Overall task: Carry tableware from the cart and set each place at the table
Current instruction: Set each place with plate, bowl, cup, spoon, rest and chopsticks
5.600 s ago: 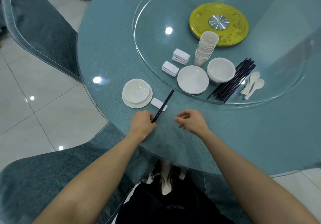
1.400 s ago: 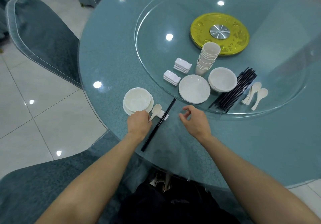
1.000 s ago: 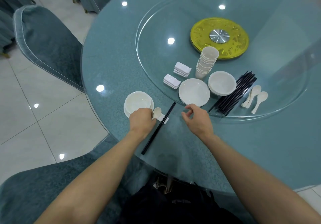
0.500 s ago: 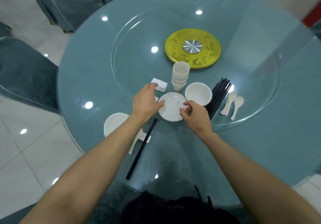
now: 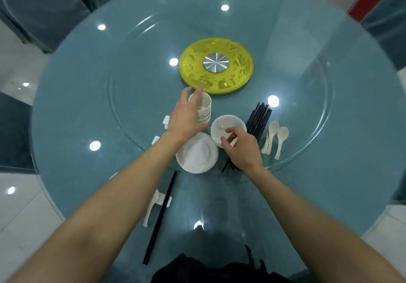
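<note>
the left hand (image 5: 185,118) reaches over the glass turntable (image 5: 142,74), its fingers stretched and slightly spread along the left side of the stack of cups (image 5: 203,109), with two fingertips showing past the top rim; nothing shows them curled round the stack. the right hand (image 5: 242,149) pinches the near rim of the top bowl (image 5: 228,126), forefinger inside and thumb on the outer wall. the hands are apart, with the cups and bowl just beside each other between them.

all of this sits on the near part of the turntable, close to its near edge. the stack of plates (image 5: 196,154) lies at that edge, just below the cups and touching the bowl's left side in the picture. two piles of chopstick rests (image 5: 166,121) peep out left of the left wrist. right of the bowl lies a bundle of black chopsticks (image 5: 258,116), partly under the right hand, and further right three white spoons (image 5: 274,136). a yellow disc (image 5: 191,67) with a steel hub marks the turntable's centre.

on the table (image 5: 77,107), toward its near edge, a laid place shows: a pair of chopsticks (image 5: 159,219) and a spoon (image 5: 150,210) propped on a rest (image 5: 165,201), with the left forearm crossing over the spot beside them. covered chairs (image 5: 44,8) stand beyond the far left edge.
</note>
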